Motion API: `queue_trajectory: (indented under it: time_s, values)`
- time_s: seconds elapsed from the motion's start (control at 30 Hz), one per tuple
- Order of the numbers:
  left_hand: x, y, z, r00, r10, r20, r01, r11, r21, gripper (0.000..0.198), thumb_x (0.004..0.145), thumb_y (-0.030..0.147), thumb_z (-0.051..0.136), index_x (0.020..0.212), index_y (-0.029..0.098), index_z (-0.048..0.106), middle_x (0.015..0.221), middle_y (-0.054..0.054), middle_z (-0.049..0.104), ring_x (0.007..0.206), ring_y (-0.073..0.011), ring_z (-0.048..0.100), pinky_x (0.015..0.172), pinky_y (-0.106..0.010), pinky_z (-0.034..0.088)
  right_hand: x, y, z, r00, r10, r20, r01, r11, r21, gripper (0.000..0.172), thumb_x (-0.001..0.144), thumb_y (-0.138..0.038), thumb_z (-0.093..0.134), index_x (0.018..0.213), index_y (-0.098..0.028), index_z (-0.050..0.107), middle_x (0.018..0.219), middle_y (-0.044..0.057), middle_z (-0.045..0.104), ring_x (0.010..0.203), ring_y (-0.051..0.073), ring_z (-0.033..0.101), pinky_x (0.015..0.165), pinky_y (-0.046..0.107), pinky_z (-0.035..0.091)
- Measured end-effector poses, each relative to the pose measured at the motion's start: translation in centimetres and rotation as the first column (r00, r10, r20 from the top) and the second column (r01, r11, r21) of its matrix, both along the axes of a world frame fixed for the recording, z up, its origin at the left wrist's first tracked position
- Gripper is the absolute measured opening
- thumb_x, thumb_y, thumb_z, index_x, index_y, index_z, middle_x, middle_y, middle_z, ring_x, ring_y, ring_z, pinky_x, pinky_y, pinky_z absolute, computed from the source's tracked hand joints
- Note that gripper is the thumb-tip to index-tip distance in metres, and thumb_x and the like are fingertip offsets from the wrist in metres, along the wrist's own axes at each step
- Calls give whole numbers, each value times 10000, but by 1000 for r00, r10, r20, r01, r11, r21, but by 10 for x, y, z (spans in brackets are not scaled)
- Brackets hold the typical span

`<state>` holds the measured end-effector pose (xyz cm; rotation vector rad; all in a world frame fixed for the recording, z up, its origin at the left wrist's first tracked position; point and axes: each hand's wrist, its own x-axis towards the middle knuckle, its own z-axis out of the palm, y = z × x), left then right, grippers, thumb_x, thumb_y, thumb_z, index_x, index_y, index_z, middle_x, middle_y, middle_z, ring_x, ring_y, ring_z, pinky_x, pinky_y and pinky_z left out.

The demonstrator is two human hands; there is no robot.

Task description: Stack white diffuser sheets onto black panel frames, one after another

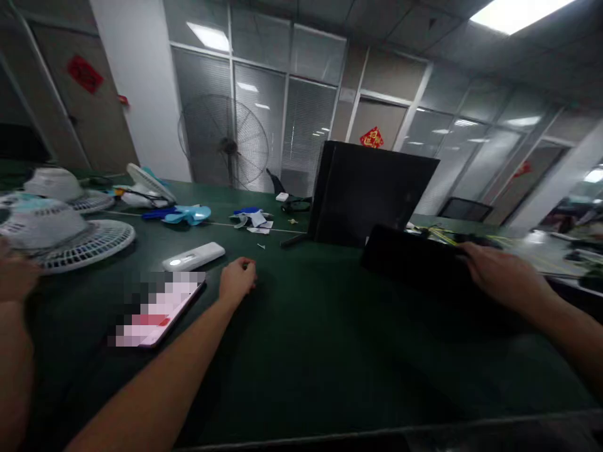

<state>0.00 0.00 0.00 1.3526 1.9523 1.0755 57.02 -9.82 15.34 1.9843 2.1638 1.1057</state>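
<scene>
My left hand (238, 279) rests on the green table (320, 351) as a loose fist, fingers curled in; what they hold, if anything, is hidden. A white remote-like device (193, 256) lies just left of it, and a phone (157, 311) with a blurred screen lies nearer me. My right hand (499, 273) reaches out at the right and grips the right end of a flat black case (409, 257) lying on the table. Behind the case an upright black panel (372, 191) stands.
White fan grilles (85, 242) and fan housings sit at the far left, next to another person's forearm (14, 295). Blue fan blades (188, 215), paper scraps (254, 220) and a small screw (261, 246) lie mid-table. A standing fan (226, 144) is behind the table.
</scene>
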Motion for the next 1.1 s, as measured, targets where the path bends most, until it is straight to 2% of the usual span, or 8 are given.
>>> queue_trajectory:
  time_s: [0.13,0.3,0.4,0.57,0.7,0.83,0.97,1.1]
  values:
    - [2,1,0,1000,14,21,-14,1000,8,218,968,421,635,1111,275,713,652,48,753,829,-259,789,698,-334,611,0,-1,2,998,61,1,-61,998,-5,448,1088,-315,224,1309,-170,586,1060,175,778,807,300,747,699,396,514]
    - [1,3,-4,999,-44,30,42,998,41,266,938,397,637,1132,237,725,757,-14,793,682,-229,768,573,-280,578,-39,-23,-11,993,112,-28,-114,992,-60,398,1108,-287,268,1304,-142,583,938,161,782,720,281,754,604,358,495]
    - [0,6,-8,999,-42,17,41,998,53,309,926,379,617,1156,203,724,812,-57,801,596,-195,738,484,-244,533,-67,-38,-30,974,225,-35,-227,971,-68,359,1088,-223,380,1353,-121,599,973,149,790,813,257,781,645,321,547]
    - [0,8,-11,999,-34,22,33,998,55,334,918,366,589,1175,201,724,856,-65,801,570,-178,728,430,-227,504,-97,-46,-54,895,445,-17,-444,895,34,441,1029,-162,424,1437,-110,582,1286,184,729,1086,275,750,828,371,625]
    - [0,6,-9,999,-37,13,36,998,58,335,917,358,586,1172,191,725,843,-67,798,573,-180,729,425,-226,503,-110,-43,-50,923,385,1,-385,923,15,356,1041,-188,413,1239,-127,702,1249,187,693,994,278,718,819,418,613]
    - [0,6,-9,999,-42,9,42,998,57,330,922,353,576,1170,194,728,838,-63,797,561,-176,723,425,-227,505,-106,-41,-52,940,328,94,-333,942,43,417,1021,-125,415,1374,-108,637,1094,152,710,931,268,696,674,347,567]
    - [0,7,-10,999,-45,11,44,998,51,330,927,350,577,1174,190,725,834,-65,797,560,-174,726,426,-222,500,-89,-38,-70,950,275,145,-285,957,50,463,1007,-88,420,1449,-111,556,1089,136,742,902,255,729,557,298,510]
    - [-1,7,-11,998,-59,9,58,997,48,326,943,357,565,1183,200,721,850,-63,798,565,-170,729,426,-215,493,-70,-31,-92,983,164,81,-163,986,-11,349,1034,-123,426,1325,-85,615,978,157,773,783,263,756,609,345,568]
